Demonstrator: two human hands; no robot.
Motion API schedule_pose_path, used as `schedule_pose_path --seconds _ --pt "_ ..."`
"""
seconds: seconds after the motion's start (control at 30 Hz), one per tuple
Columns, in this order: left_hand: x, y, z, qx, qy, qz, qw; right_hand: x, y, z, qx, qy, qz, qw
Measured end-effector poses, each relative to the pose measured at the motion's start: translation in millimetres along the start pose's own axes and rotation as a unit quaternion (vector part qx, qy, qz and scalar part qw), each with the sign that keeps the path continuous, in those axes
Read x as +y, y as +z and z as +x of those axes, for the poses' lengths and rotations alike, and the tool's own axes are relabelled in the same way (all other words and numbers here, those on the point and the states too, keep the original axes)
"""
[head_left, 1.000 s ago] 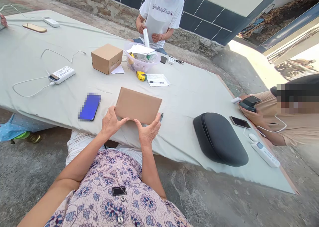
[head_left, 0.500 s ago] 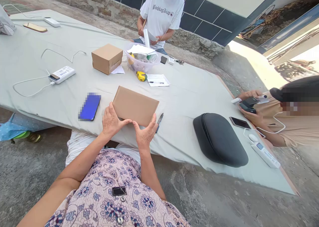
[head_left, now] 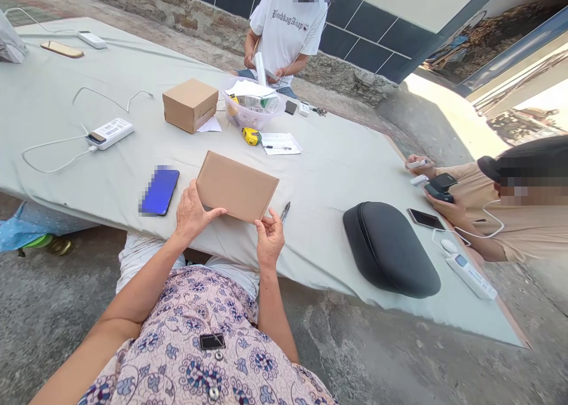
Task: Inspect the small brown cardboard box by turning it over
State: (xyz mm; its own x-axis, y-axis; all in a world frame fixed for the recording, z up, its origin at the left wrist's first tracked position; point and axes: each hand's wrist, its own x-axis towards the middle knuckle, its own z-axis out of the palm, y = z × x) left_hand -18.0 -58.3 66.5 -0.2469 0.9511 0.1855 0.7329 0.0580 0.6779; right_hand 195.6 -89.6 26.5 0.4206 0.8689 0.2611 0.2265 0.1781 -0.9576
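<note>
You've got the flat brown cardboard package (head_left: pixel 237 186) up off the table (head_left: pixel 337 168) at its near edge, tilted toward you — both hands on it. Your left hand (head_left: pixel 190 212) grips the package's near left corner, thumb laid over the top face and fingers curled underneath. Your right hand (head_left: pixel 269 237) pinches the near right corner with fingertips closed tight on the edge. Just beside that hand a pen (head_left: pixel 284 211) lies on the cloth; to the left of the package sits a blue phone (head_left: pixel 160 190), flat near the same edge. Further in, toward the middle, a closed cardboard box (head_left: pixel 190 104) stands next to a clear plastic bowl (head_left: pixel 252 106) stuffed with papers, a yellow tape measure (head_left: pixel 251 135) just in front of it. A black padded case (head_left: pixel 390 248) rests well off to your right, near the edge — and a person beyond it handles small devices at the right-hand corner.
</note>
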Motion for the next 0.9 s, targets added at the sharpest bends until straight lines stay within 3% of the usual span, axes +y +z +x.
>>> schedule_pose_path --seconds 0.13,0.37,0.43,0.53,0.6,0.77,0.9 --pt "-2.1 -6.6 2.2 -0.014 -0.003 -0.012 1.000 -5.0 -6.4 15.4 -0.054 0.013 0.004 0.998" --pt "-5.3 -9.3 4.2 -0.009 -0.002 0.016 1.000 -33.1 -15.3 67.0 -0.234 0.051 -0.034 0.970" --pt "-5.7 -10.4 4.6 -0.003 -0.006 0.017 1.000 -37.5 -16.1 79.6 -0.220 0.024 -0.063 0.973" --pt "-6.0 -11.5 4.7 0.001 -0.013 0.013 1.000 -40.1 -11.7 95.9 -0.125 -0.035 -0.087 0.988" --pt "-5.9 -11.3 4.5 0.000 -0.016 0.011 1.000 -40.9 -4.0 104.9 -0.085 -0.034 -0.065 0.994" --pt "-4.8 -10.7 4.0 0.000 -0.019 0.010 1.000 -42.6 23.2 116.0 -0.086 0.034 0.023 0.995" --pt "-4.9 -10.1 3.4 0.005 -0.011 0.010 1.000 -39.5 32.9 113.3 -0.079 0.053 0.047 0.994"
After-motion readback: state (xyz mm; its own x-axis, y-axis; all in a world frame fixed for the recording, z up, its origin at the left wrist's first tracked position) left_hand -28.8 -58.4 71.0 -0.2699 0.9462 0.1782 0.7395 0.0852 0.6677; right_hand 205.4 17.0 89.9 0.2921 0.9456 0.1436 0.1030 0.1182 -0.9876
